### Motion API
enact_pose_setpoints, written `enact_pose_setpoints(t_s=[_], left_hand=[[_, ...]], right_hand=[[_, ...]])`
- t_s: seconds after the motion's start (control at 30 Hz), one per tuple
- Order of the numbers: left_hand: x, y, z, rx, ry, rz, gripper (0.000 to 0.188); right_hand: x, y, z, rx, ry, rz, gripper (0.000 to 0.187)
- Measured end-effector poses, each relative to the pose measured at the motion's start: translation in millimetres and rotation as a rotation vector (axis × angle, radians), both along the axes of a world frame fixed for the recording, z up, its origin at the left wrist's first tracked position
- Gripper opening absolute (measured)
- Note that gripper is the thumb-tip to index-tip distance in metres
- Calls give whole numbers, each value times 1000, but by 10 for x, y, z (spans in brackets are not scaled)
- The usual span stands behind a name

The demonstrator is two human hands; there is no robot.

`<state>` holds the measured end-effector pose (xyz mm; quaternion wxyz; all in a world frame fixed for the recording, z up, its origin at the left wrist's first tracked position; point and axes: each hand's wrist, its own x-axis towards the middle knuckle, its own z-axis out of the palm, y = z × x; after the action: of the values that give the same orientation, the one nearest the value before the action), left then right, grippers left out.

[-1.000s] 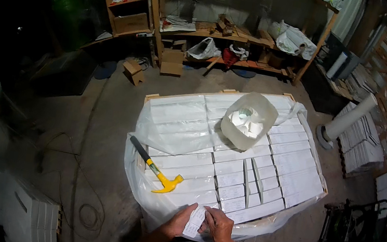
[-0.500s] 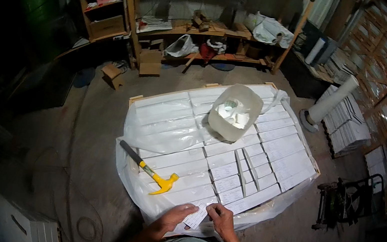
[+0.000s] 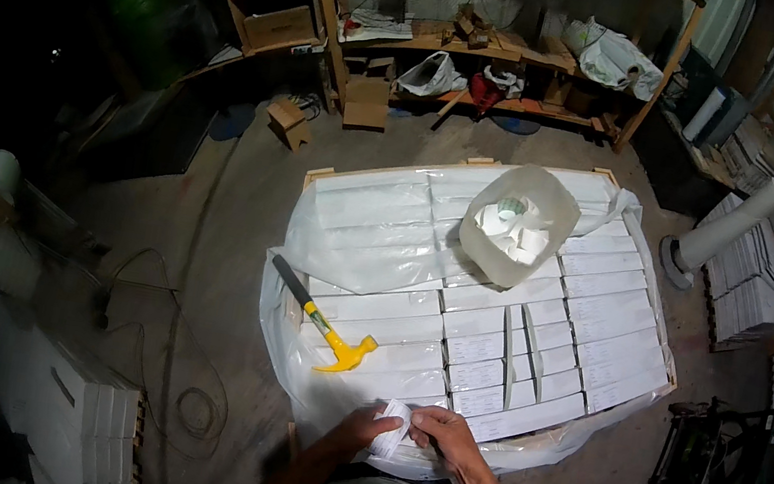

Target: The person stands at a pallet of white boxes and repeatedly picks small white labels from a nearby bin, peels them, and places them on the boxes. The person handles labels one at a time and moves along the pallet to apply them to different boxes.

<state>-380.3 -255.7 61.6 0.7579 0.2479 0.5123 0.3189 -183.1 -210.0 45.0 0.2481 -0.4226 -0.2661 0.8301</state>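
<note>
My left hand (image 3: pixel 361 431) pinches a small white printed paper sheet (image 3: pixel 391 433), held at the near edge of a pallet of white boxes (image 3: pixel 370 346). My right hand (image 3: pixel 444 434) is closed at the sheet's right side, thumb and fingers together. The sheet looks bent between my hands. Ahead of my left hand, a claw hammer (image 3: pixel 345 349) with yellow head and dark grip lies on the boxes. Farther off, a translucent plastic tub (image 3: pixel 558 213) stands on them with white paper pieces (image 3: pixel 518 230) inside.
Clear plastic wrap (image 3: pixel 347 236) drapes over the boxes and hangs at the pallet's sides. Two narrow gaps open between boxes right of centre. A black wheeled cart (image 3: pixel 714 446) stands right, a hose (image 3: pixel 198 410) lies left, and wooden shelves (image 3: pixel 498 54) stand behind.
The whole view has swung left, so the pallet and shelves sit farther right. The sheet lay flat between my hands before; now it is bent, and my hands are closer together.
</note>
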Motion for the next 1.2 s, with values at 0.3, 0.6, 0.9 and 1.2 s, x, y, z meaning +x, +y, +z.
enact_pose_setpoints(t_s=[0.3,0.6,0.9,1.2], left_hand=[[-169,-18,-69,187,391,-161,46],[-630,-33,-144,416,643,-379,41],[-722,-56,-460,511,561,-457,42],[-497,67,-155,-32,85,-180,33]], right_hand=[[-110,46,35,164,-265,151,24],[-622,-217,-55,345,-404,77,24],[-809,-491,68,562,-864,70,32],[-612,-494,335,485,-723,-223,27]])
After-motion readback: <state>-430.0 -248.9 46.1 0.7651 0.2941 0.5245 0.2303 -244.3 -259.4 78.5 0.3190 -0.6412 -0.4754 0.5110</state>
